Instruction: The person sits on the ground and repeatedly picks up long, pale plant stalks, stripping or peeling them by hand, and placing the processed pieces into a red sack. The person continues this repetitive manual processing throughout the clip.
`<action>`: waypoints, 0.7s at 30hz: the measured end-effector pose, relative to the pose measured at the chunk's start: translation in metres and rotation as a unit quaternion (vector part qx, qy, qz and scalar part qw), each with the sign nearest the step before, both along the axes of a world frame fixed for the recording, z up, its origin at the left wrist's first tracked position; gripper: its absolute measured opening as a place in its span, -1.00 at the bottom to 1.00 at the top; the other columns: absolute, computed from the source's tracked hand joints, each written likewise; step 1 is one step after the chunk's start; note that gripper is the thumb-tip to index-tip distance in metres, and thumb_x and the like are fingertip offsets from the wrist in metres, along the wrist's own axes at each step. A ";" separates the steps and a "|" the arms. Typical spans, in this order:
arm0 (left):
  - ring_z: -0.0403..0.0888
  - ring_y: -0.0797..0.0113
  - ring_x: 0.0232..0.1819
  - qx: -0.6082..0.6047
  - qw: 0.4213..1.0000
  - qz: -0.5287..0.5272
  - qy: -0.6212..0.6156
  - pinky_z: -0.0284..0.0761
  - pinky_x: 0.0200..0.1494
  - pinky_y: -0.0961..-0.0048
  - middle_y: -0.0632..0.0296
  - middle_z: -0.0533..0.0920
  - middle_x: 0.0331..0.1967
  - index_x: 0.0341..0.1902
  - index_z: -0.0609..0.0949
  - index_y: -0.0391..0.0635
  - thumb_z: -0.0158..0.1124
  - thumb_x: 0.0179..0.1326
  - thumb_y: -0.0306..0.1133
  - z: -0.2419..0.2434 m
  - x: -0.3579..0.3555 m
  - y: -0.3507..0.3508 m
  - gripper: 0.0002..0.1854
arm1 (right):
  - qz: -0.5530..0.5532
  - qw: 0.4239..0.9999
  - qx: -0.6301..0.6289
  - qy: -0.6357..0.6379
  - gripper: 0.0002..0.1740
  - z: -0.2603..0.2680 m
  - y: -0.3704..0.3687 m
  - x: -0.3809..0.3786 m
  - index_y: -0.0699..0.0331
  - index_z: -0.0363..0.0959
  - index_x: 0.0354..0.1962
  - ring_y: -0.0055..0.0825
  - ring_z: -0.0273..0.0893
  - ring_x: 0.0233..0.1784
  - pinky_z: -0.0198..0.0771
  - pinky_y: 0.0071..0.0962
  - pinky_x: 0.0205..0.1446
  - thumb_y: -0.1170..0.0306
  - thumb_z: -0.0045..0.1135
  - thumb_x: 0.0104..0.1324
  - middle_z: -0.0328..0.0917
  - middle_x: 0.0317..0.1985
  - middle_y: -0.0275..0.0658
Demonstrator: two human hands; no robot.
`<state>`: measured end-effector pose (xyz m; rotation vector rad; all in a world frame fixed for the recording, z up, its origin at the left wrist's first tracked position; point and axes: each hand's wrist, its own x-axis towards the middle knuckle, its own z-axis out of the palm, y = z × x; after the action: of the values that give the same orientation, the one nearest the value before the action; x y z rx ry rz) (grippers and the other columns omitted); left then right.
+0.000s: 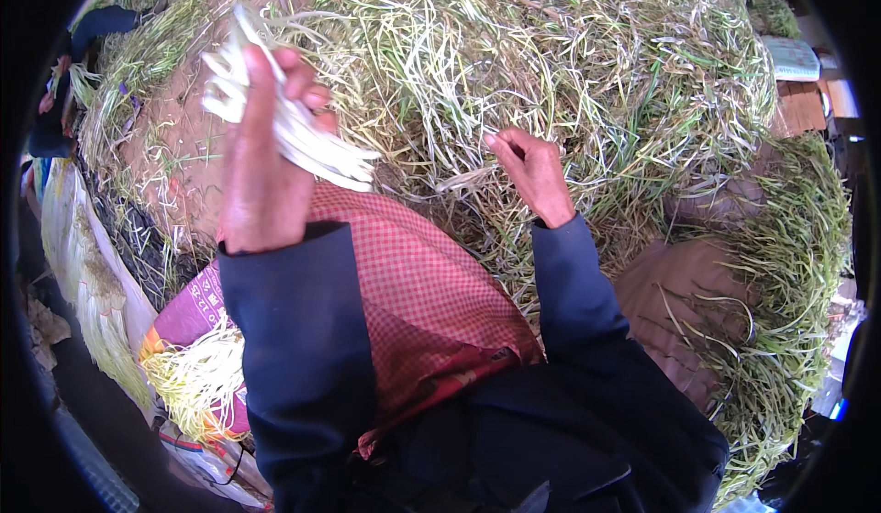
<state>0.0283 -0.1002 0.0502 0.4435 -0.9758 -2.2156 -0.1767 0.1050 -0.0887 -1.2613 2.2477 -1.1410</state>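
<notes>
My left hand (272,141) is raised at the upper left and grips a bundle of pale, whitish plant stalks (320,155), the thumb lying across them. Right of centre, my right hand (533,169) hangs low over a wide heap of green and straw-coloured stems and leaves (440,65). Its thumb and forefinger are pinched near a pale strand; whether they grip it is not plain. A red checked cloth (413,251) covers my lap between the two forearms. More pale yellow stalks (199,375) lie on a purple printed sack at the lower left.
Bare brown ground (172,141) shows at the left. A white woven sack (96,272) lies along the left side. Another person's dark sleeve (103,28) and hands are at the far upper left. Green stems (791,272) are piled beside brown cloth (688,293) on the right.
</notes>
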 end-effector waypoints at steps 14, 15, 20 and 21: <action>0.41 0.53 -0.43 0.180 0.981 -0.005 0.068 0.40 -0.35 0.56 0.29 0.51 -0.34 0.01 0.46 -0.17 -0.14 0.56 -0.24 -0.038 0.016 -0.019 -0.73 | -0.002 0.942 0.172 0.288 -0.67 -0.141 -0.035 0.049 0.20 0.48 -0.10 -0.24 0.61 -0.34 0.55 -0.29 -0.36 0.27 0.28 0.23 0.54 -0.29 -0.15; 0.37 0.53 -0.46 0.162 0.980 -0.041 0.112 0.36 -0.36 0.56 0.31 0.49 -0.38 0.01 0.46 -0.18 -0.17 0.57 -0.24 -0.040 0.018 -0.021 -0.72 | -0.008 0.937 0.194 0.290 -0.65 -0.145 -0.040 0.047 0.19 0.46 -0.08 -0.23 0.61 -0.33 0.55 -0.28 -0.34 0.27 0.28 0.23 0.52 -0.28 -0.15; 0.19 0.64 -0.59 0.143 0.987 -0.028 0.064 0.20 -0.48 0.62 0.46 0.34 -0.53 -0.09 0.44 -0.06 -0.02 0.53 -0.18 -0.041 0.017 -0.017 -0.79 | -0.036 0.932 0.218 0.289 -0.76 -0.163 -0.035 0.024 0.17 0.53 -0.15 -0.21 0.60 -0.33 0.54 -0.25 -0.30 0.32 0.26 0.24 0.51 -0.28 -0.16; 0.18 0.64 -0.60 0.140 0.987 -0.033 0.066 0.20 -0.48 0.62 0.46 0.34 -0.54 -0.09 0.44 -0.06 -0.02 0.53 -0.18 -0.041 0.016 -0.017 -0.79 | -0.039 0.929 0.234 0.284 -0.79 -0.164 -0.030 0.016 0.16 0.55 -0.17 -0.22 0.60 -0.33 0.54 -0.25 -0.30 0.32 0.25 0.24 0.52 -0.28 -0.16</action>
<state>0.0440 -0.1173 0.0094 0.3876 -0.6185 -2.4187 -0.1603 0.0752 -0.2525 -1.4186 2.7653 -0.2128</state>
